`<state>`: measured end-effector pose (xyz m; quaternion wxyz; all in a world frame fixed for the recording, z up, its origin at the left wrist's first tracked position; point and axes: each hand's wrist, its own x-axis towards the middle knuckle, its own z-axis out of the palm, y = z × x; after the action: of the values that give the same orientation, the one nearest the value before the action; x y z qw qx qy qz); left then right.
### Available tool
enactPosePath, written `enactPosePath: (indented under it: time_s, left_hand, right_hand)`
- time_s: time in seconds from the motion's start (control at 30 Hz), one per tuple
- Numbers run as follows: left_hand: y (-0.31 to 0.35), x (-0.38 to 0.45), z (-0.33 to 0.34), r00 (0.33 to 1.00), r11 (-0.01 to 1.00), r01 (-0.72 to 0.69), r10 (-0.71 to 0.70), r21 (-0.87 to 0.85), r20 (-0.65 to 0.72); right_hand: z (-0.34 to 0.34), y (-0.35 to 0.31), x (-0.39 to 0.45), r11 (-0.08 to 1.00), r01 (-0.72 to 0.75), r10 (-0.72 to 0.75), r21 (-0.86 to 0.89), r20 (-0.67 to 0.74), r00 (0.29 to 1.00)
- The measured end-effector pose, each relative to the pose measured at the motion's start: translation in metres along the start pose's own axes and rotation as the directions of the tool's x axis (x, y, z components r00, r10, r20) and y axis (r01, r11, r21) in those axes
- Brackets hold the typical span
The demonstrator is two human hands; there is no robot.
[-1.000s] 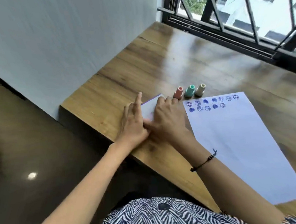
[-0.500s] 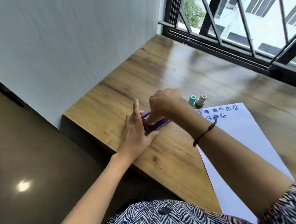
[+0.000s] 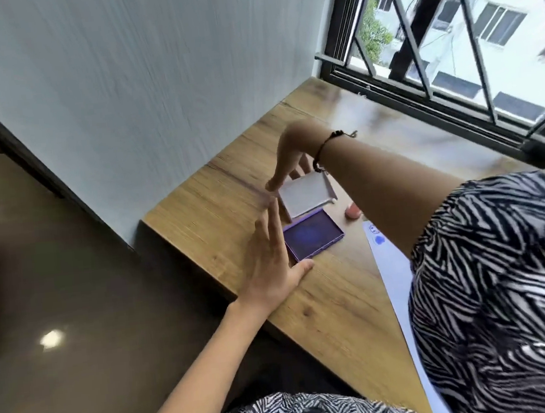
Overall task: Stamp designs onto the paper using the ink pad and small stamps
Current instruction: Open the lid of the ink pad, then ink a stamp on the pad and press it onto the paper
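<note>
The ink pad (image 3: 312,237) lies open on the wooden table, its purple inked face up. Its white lid (image 3: 306,196) stands tilted back behind it, and my right hand (image 3: 293,157) grips the lid's far edge from above. My left hand (image 3: 272,266) rests flat with fingers spread against the pad's left side, thumb at its near corner. One pink stamp (image 3: 352,212) shows just under my right forearm. The white paper (image 3: 392,271) lies to the right with blue prints at its top. My right arm and sleeve hide most of the paper and the other stamps.
The wooden table (image 3: 333,303) has its left edge close to my left hand, with a dark glossy floor (image 3: 76,325) below. A pale wall (image 3: 153,84) runs along the back left. A barred window (image 3: 448,39) borders the table's far side.
The ink pad's lid, shut a second ago, has been lifted open by my right hand. My left hand has opened flat beside the pad. The camera has tilted left.
</note>
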<state>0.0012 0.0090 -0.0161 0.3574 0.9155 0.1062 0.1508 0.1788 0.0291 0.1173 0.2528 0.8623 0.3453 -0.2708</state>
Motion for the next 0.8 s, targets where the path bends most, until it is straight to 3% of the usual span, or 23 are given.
enactPosePath:
  time_s: [0.07, 0.2, 0.27, 0.4, 0.5, 0.7, 0.8]
  left_hand:
    - [-0.001, 0.000, 0.000, 1.000, 1.000, -0.002, 0.002, -0.016, -0.008]
    - [0.002, 0.000, -0.003, 0.999, 0.999, -0.013, 0.012, -0.036, -0.033]
    - [0.003, 0.000, -0.005, 0.999, 1.000, -0.019, 0.019, 0.001, -0.050]
    - [0.007, -0.003, -0.012, 0.985, 0.995, -0.101, 0.097, -0.019, -0.146]
    - [0.011, -0.005, -0.014, 0.965, 0.989, -0.136, 0.119, -0.056, -0.232]
    - [0.017, -0.009, -0.019, 0.949, 0.988, -0.121, 0.085, -0.101, -0.303]
    - [0.025, -0.009, -0.019, 0.946, 0.969, -0.084, 0.004, -0.234, -0.325]
  right_hand:
    - [0.002, 0.004, 0.004, 0.999, 0.008, -0.006, 0.054, -0.034, 0.999]
    - [0.012, 0.033, -0.007, 0.972, 0.073, -0.007, 0.224, -0.286, 0.958]
    - [0.025, 0.049, -0.021, 0.974, 0.067, 0.015, 0.216, -0.355, 0.935]
    - [0.059, 0.057, -0.046, 0.997, 0.007, 0.015, 0.079, -0.278, 0.960]
    - [0.081, 0.052, -0.057, 0.993, -0.022, 0.053, 0.116, -0.275, 0.960]
    - [0.113, 0.041, -0.055, 0.975, -0.008, 0.098, 0.224, -0.394, 0.914]
    - [0.117, 0.050, -0.056, 0.921, 0.071, 0.138, 0.383, -0.491, 0.860]
